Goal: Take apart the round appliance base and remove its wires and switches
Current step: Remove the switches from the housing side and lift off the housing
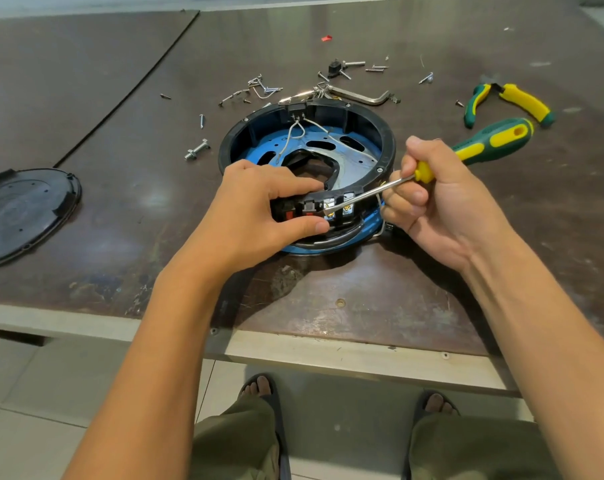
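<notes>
A round black plastic cover is laid flat at the left of the brown table. The round black-and-blue appliance base is set mid-table, its near rim gripped by the left hand beside the black switches. A green-and-yellow-handled screwdriver is held in the right hand, tip set against the switch row. Green-and-yellow pliers are laid far right.

Near rim of the base is blocked: your left hand grips it, and your right hand holds the screwdriver across it. White wires cross the ring's far half. Far side: loose screws and a bent metal bar just past the rim. Pliers far right, bolt just left. Bare table runs between base and black cover at left; you can pass there.
</notes>
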The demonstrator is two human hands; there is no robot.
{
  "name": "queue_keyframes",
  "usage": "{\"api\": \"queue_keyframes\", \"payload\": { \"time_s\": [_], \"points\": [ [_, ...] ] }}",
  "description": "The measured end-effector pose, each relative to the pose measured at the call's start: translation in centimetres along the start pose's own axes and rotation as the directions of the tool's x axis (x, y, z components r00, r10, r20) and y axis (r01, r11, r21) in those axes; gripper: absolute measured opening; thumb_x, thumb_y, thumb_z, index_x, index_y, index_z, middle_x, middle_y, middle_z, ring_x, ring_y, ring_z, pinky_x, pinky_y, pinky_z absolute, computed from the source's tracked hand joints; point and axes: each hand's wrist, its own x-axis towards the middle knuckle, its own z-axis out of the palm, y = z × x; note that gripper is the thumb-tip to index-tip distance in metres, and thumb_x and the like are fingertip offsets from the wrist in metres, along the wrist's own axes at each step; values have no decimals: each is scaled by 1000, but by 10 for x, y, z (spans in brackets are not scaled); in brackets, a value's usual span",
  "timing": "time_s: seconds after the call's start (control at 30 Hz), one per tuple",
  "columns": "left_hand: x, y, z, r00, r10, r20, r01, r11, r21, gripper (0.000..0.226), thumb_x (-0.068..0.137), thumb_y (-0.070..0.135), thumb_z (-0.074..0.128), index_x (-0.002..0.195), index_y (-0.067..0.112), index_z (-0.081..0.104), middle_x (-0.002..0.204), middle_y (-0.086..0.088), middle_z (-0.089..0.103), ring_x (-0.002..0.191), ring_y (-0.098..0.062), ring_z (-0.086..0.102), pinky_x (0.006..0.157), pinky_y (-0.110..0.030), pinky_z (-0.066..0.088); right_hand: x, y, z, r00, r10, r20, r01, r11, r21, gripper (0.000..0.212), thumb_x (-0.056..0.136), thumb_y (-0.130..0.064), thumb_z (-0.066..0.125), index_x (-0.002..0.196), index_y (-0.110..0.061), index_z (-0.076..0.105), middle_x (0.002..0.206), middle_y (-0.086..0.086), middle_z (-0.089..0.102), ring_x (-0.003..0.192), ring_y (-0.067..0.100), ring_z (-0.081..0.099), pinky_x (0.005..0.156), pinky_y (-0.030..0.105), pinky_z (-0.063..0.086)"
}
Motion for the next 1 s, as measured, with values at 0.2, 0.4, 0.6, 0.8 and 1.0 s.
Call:
{"api": "queue_keyframes", "payload": {
  "time_s": [0.2, 0.4, 0.6, 0.8, 1.0],
  "points": [
    [0, 3, 0, 1000, -5, -15, 5, 1000, -21, 41, 81, 48, 71, 115, 28, 73, 95, 8, 73, 89, -9, 65, 90, -52, 47, -2, -1, -1, 989, -132, 62, 139, 982, -126, 39, 104, -28, 48, 67, -17, 53, 47, -3, 35, 45, 14, 28, 60, 37, 17],
    [0, 2, 0, 1000, -23, -8, 23, 1000, -11, 46, 79, 52, 69, 117, 27, 72, 98, 8, 73, 92, -10, 65, 92, -50, 46, -4, 2, 0, 928, -328, 177, 365, 895, -254, 35, 99, -27, 54, 65, -16, 57, 45, -2, 39, 42, 17, 28, 50, 29, 25],
    [0, 1, 0, 1000, -18, -10, 18, 1000, -25, 45, 79, 50, 72, 116, 25, 73, 95, 9, 73, 89, -11, 65, 91, -50, 47, -4, 5, 3, 949, -292, 115, 312, 922, -231, 36, 100, -26, 54, 67, -13, 54, 44, -2, 34, 41, 15, 29, 52, 30, 25],
    [0, 1, -1, 1000, -25, 9, 25, 999, -34, 43, 81, 48, 71, 118, 26, 72, 96, 10, 72, 92, -10, 65, 93, -52, 46, -4, 4, 5, 991, -130, -44, 121, 979, -165, 40, 105, -24, 47, 66, -15, 50, 45, -2, 31, 42, 14, 26, 53, 30, 22],
    [0, 2, -1, 1000, -21, 21, 22, 999, -33, 39, 83, 47, 69, 116, 27, 73, 93, 8, 72, 90, -11, 64, 90, -54, 47, -2, 6, 6, 994, -87, -65, 76, 985, -154, 40, 105, -24, 48, 65, -16, 51, 45, -3, 32, 42, 12, 27, 51, 27, 22]
  ]
}}
